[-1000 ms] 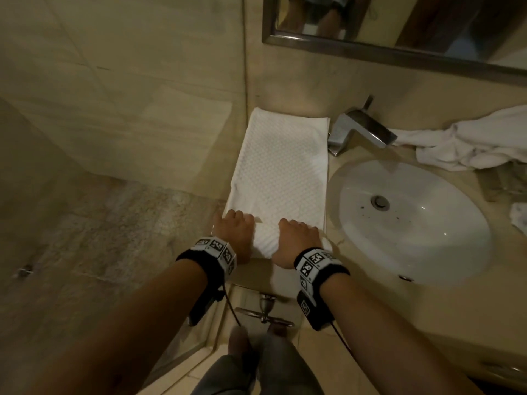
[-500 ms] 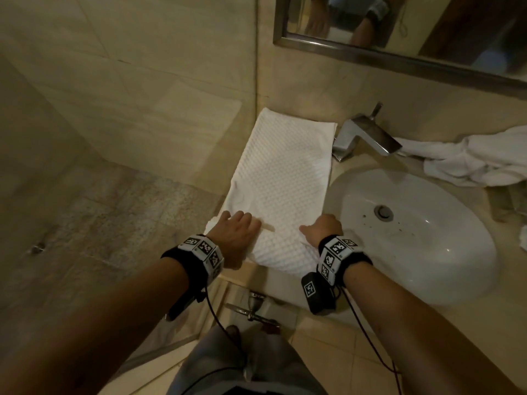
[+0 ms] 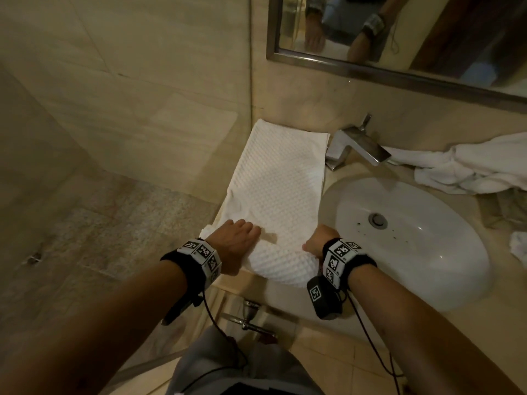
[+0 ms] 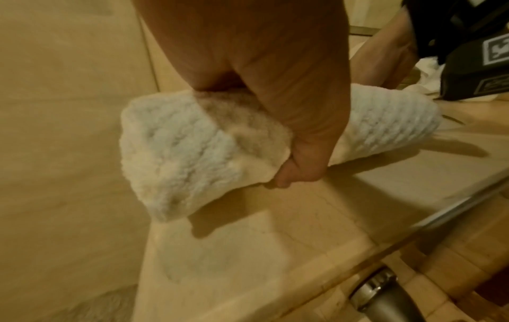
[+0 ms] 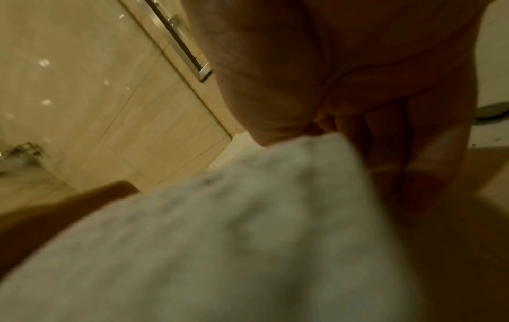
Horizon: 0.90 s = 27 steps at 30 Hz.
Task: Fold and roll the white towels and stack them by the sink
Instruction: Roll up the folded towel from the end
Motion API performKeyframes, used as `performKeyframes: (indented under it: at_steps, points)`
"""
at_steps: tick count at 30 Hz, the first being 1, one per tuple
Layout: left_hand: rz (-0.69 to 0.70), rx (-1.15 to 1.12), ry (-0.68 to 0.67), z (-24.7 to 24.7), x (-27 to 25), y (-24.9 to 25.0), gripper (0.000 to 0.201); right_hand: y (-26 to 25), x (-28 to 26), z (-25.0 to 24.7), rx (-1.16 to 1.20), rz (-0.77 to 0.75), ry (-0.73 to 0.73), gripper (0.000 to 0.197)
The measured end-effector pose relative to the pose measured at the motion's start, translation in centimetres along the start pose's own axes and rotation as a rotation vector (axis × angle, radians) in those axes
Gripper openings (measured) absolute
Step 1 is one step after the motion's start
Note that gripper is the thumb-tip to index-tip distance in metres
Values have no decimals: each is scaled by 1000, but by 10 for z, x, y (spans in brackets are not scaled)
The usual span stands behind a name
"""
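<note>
A white waffle towel (image 3: 278, 189) lies folded lengthwise on the counter, left of the sink (image 3: 445, 275). Its near end is wound into a thick roll (image 3: 285, 266) at the counter's front edge. My left hand (image 3: 236, 238) grips the roll's left end. In the left wrist view its thumb (image 4: 292, 174) tucks under the towel (image 4: 192, 156) and the fingers lie over the top. At the roll's right end my right hand (image 3: 320, 240) holds on with curled fingers. The right wrist view is blurred; there the right hand (image 5: 303, 76) is bent over the towel (image 5: 248, 217).
A chrome faucet (image 3: 356, 143) stands behind the sink. Crumpled white towels (image 3: 470, 166) lie heaped on the counter at the back right, and a small white cloth (image 3: 519, 249) sits at the right edge. A mirror (image 3: 399, 38) hangs above. Tiled floor lies to the left.
The roll at the near end has grown thicker. My right hand slid outward to the roll's right end. My left hand stayed on the left end.
</note>
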<state>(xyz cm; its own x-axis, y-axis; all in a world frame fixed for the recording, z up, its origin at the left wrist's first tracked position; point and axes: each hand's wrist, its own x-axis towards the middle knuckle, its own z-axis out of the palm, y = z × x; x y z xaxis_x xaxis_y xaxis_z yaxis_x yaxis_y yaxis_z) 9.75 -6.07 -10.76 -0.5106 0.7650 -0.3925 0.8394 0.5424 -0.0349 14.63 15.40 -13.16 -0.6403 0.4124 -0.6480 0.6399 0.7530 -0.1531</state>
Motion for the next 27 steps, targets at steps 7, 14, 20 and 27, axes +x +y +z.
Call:
performKeyframes:
  at_steps: [7,14,20,27]
  points:
    - [-75,-95,-203,3,13,-8,96,-1,-13,-13,153,-113,205,78]
    - [-199,-281,-442,-11,38,-14,99,-45,-61,5,-304,-574,8,97]
    - [-58,8,-189,-7,25,-3,94,-41,-52,37,-432,-549,148,80]
    - [-84,54,10,2,18,14,56,-53,-38,12,-260,-460,24,60]
